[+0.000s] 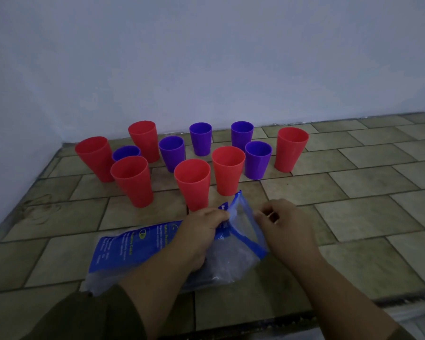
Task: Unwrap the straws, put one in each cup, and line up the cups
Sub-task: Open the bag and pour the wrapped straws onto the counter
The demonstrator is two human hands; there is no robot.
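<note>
Left hand, right hand pinching bag mouth (blue-edged) — cups behind

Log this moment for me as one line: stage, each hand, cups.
stage: opening bag | left hand: grips bag mouth | right hand: pinches opposite edge | red cups, purple cups: upright, scattered, apparently empty

Left hand pinching bag, right hand pinching its opposite edge, forearms converging
</note>
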